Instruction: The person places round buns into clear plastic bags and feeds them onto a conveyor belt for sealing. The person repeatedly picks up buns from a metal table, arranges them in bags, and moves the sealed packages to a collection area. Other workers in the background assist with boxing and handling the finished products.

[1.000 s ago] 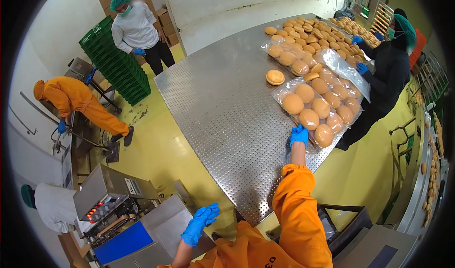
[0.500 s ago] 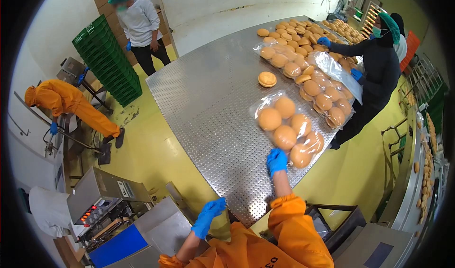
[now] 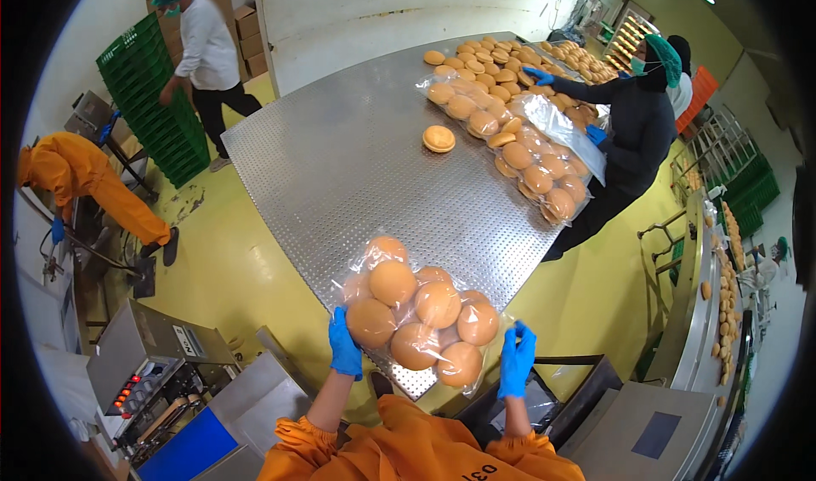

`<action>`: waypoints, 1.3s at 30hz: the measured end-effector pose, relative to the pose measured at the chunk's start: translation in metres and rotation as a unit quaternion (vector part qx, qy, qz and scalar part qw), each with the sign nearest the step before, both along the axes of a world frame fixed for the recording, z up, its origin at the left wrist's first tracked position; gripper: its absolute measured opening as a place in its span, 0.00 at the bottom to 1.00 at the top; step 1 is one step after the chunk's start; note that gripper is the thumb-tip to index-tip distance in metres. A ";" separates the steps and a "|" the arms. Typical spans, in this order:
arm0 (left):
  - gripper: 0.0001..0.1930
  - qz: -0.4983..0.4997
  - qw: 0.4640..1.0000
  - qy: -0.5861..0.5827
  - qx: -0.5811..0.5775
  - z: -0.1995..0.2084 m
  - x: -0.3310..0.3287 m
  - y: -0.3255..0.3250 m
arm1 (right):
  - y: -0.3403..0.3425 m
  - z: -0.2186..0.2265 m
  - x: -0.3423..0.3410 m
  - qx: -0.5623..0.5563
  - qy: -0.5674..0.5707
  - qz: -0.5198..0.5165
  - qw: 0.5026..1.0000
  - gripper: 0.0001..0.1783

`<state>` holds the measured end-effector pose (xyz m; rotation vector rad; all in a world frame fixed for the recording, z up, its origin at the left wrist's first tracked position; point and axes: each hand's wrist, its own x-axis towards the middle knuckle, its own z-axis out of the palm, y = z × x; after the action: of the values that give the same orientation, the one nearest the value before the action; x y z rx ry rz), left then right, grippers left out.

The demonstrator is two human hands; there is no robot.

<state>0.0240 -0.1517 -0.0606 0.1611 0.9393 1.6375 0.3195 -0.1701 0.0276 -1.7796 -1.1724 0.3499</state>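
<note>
A clear plastic bag of round brown buns is in front of me at the near corner of the perforated metal table. My left hand, in a blue glove, is closed on the bag's left side. At its right edge, my right hand, also gloved in blue, pinches the loose plastic. Several buns show through the film, packed in two layers. One loose bun lies farther out on the table.
More bagged buns and a heap of loose buns cover the table's far right, where a co-worker in black stands. At left are a stack of green crates, a person in white and a control-panel machine.
The bag of buns has come toward me and left, to the table's near corner. My left hand has moved up onto it. The person in white has turned and stepped toward the crates.
</note>
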 end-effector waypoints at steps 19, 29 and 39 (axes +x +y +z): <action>0.22 -0.058 0.953 0.295 0.047 0.061 -0.069 -0.056 | -0.009 -0.004 -0.020 -0.040 0.403 0.080 0.911 0.09; 0.23 0.007 0.996 0.078 0.036 0.082 -0.213 -0.189 | -0.171 -0.044 -0.123 -0.268 0.359 0.228 0.864 0.09; 0.10 0.045 0.855 0.514 -0.053 -0.031 -0.278 -0.296 | -0.161 -0.083 -0.219 -0.172 -0.285 0.765 0.551 0.15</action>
<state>-0.2542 -0.4481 -0.0915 1.0023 1.8497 1.5398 0.1001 -0.3311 -0.0554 -0.5268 -3.1480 1.0643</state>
